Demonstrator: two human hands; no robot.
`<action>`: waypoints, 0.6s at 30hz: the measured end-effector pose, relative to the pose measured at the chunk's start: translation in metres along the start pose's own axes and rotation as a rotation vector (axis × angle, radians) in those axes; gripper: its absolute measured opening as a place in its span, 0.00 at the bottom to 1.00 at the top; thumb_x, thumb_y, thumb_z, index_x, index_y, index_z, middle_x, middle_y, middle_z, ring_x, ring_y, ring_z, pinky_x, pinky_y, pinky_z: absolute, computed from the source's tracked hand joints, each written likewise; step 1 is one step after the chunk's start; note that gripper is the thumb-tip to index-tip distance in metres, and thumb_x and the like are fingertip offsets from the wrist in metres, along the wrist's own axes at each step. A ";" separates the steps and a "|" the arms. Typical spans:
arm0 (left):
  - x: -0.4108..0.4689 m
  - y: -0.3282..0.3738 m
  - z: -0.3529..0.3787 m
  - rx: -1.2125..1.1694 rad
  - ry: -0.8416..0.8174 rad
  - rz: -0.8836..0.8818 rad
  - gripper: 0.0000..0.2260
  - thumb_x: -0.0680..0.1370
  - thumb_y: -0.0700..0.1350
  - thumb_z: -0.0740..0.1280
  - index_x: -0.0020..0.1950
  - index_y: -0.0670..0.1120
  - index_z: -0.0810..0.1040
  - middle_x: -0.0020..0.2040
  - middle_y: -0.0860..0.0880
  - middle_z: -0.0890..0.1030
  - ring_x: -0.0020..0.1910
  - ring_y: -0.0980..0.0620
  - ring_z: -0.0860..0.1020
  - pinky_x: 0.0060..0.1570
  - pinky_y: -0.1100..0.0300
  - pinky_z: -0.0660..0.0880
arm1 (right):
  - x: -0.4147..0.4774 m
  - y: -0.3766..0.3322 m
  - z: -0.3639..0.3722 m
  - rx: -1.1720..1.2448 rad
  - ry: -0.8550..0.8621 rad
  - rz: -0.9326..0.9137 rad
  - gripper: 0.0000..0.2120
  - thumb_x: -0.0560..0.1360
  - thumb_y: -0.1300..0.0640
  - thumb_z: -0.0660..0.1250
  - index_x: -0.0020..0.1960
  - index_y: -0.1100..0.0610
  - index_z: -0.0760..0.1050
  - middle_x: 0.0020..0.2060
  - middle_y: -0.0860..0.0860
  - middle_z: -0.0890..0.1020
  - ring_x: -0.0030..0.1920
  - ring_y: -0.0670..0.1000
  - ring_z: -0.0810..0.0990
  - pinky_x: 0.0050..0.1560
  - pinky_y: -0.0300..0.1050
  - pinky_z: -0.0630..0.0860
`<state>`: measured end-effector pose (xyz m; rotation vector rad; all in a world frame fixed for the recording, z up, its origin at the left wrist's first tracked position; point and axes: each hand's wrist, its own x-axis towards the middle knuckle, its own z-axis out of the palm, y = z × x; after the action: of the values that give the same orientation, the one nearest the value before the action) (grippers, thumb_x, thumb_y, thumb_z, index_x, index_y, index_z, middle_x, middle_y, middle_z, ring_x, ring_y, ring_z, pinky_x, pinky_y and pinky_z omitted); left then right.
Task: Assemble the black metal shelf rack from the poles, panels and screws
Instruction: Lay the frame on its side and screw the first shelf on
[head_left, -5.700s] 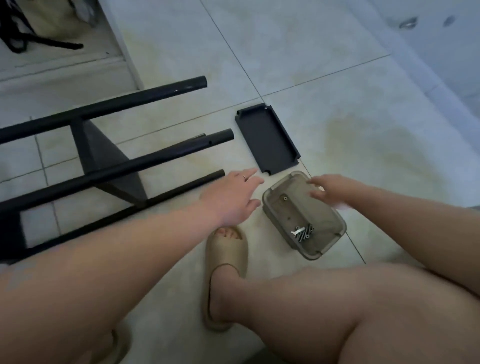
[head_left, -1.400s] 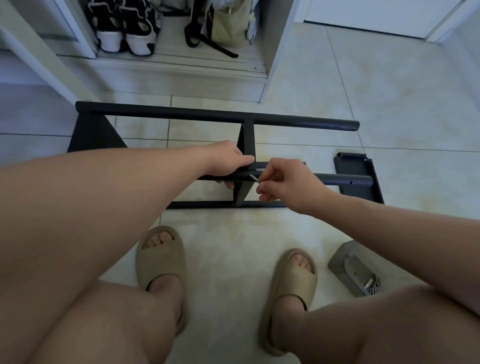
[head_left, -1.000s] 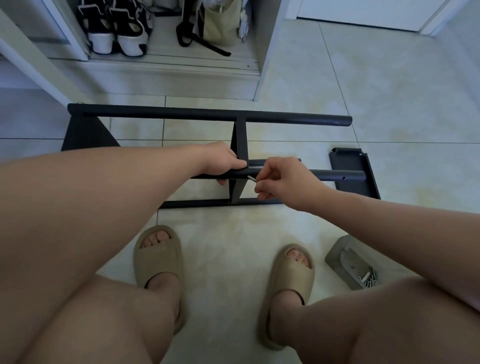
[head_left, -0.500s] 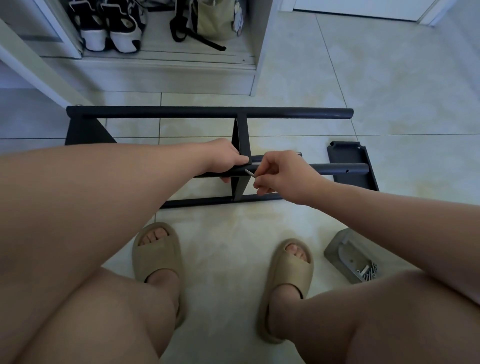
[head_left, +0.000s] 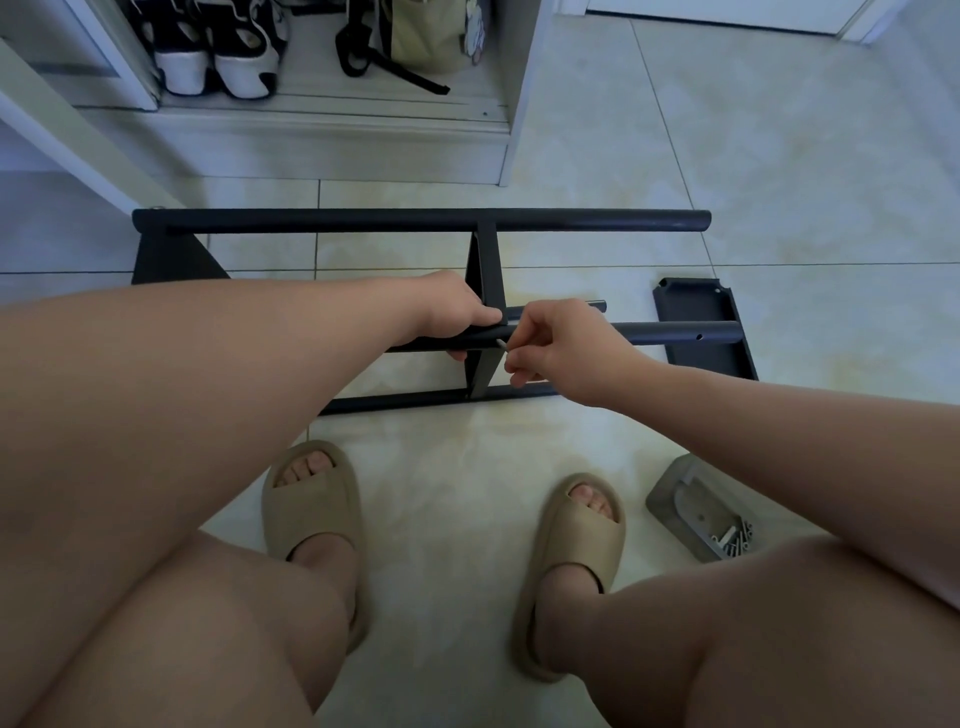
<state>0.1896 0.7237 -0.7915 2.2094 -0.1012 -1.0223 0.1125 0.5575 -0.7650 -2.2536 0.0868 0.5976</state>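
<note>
The black rack lies on its side on the tiled floor, with a far pole (head_left: 415, 220), a near pole (head_left: 675, 332) and a low pole (head_left: 395, 402). An upright panel (head_left: 488, 270) joins them mid-length, and another panel (head_left: 171, 260) sits at the left end. My left hand (head_left: 452, 312) grips the near pole beside the middle panel. My right hand (head_left: 556, 345) pinches a small silver screw or key (head_left: 502, 344) at that joint. A loose black panel (head_left: 701, 322) lies flat at the right.
A grey plastic box (head_left: 696, 512) with screws sits on the floor by my right knee. My feet in tan slippers (head_left: 311, 499) rest near the rack. A white cabinet (head_left: 332, 124) with shoes and a bag stands behind.
Since the earliest frame I turned from the screw box to the rack. Over the last second both hands stay at the middle joint, the right hand shifting only slightly.
</note>
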 end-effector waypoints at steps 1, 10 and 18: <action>0.000 0.000 0.000 -0.006 0.007 -0.001 0.17 0.82 0.53 0.64 0.54 0.41 0.84 0.37 0.45 0.83 0.36 0.50 0.80 0.42 0.58 0.72 | 0.002 0.000 0.002 0.003 0.005 -0.006 0.08 0.78 0.65 0.69 0.43 0.56 0.75 0.37 0.55 0.87 0.38 0.49 0.87 0.45 0.55 0.83; -0.001 0.001 -0.001 -0.004 0.009 -0.014 0.17 0.82 0.53 0.65 0.56 0.40 0.83 0.38 0.46 0.83 0.35 0.51 0.80 0.38 0.59 0.70 | 0.013 0.004 0.010 0.067 0.037 0.008 0.09 0.78 0.66 0.67 0.41 0.56 0.75 0.37 0.56 0.86 0.42 0.56 0.87 0.52 0.61 0.83; -0.001 0.004 -0.001 0.025 0.006 -0.015 0.18 0.82 0.53 0.63 0.58 0.39 0.82 0.35 0.47 0.82 0.33 0.53 0.78 0.35 0.60 0.68 | 0.012 0.003 0.011 0.279 0.022 0.070 0.09 0.79 0.69 0.67 0.42 0.60 0.73 0.38 0.61 0.85 0.42 0.58 0.87 0.50 0.54 0.85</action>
<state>0.1899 0.7217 -0.7879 2.2387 -0.0954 -1.0275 0.1176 0.5646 -0.7789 -1.9933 0.2457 0.5606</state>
